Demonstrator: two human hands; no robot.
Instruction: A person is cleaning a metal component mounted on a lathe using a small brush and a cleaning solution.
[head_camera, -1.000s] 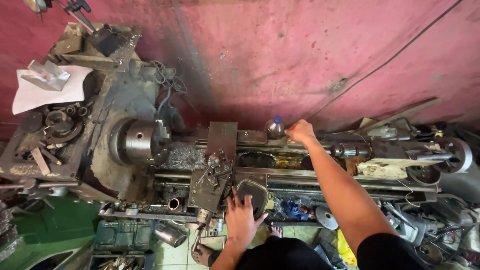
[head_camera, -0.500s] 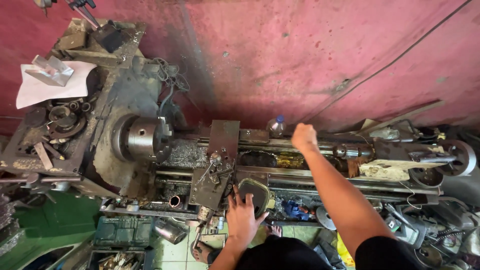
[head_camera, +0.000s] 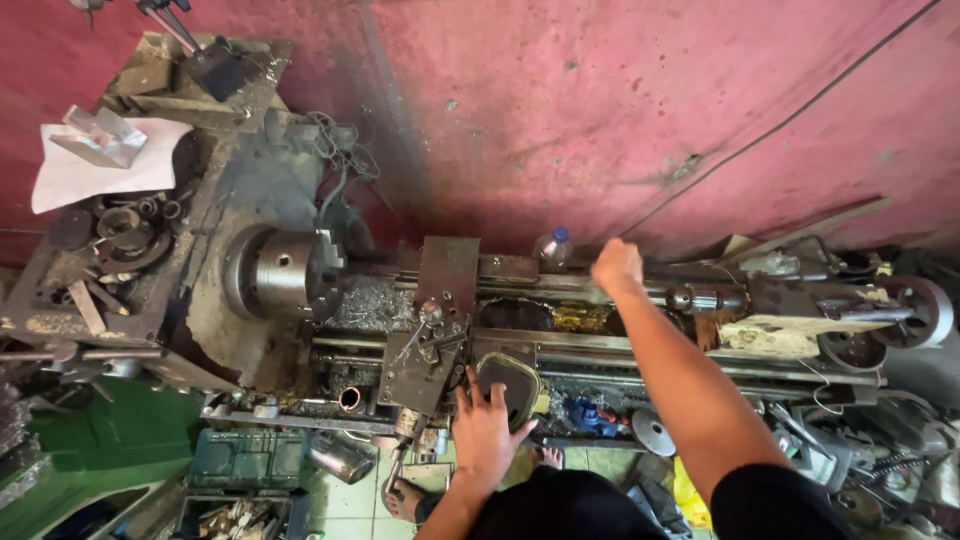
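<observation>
I look down on an old, grimy metal lathe (head_camera: 330, 300) standing against a red wall. My left hand (head_camera: 485, 425) lies flat with fingers spread on a dark rounded plate (head_camera: 510, 385) at the front of the carriage (head_camera: 430, 340). My right arm reaches across the bed, and my right hand (head_camera: 617, 265) is curled into a fist at the back rail, knuckles up. Whether it grips anything is hidden. A small clear plastic bottle with a blue cap (head_camera: 552, 243) stands just left of that fist. The steel chuck (head_camera: 285, 272) sits at the left with nothing in it.
The tailstock (head_camera: 800, 305) and its handwheel (head_camera: 925, 310) are at the right. A white paper with a metal block (head_camera: 100, 140) lies on the headstock beside gears (head_camera: 125, 230). Metal chips (head_camera: 375, 305) cover the bed. Boxes of tools (head_camera: 245, 460) and my sandalled foot (head_camera: 405, 495) are below.
My right hand has slid a little to the right, away from the bottle, with the fingers staying curled. My left hand has stayed on the dark plate.
</observation>
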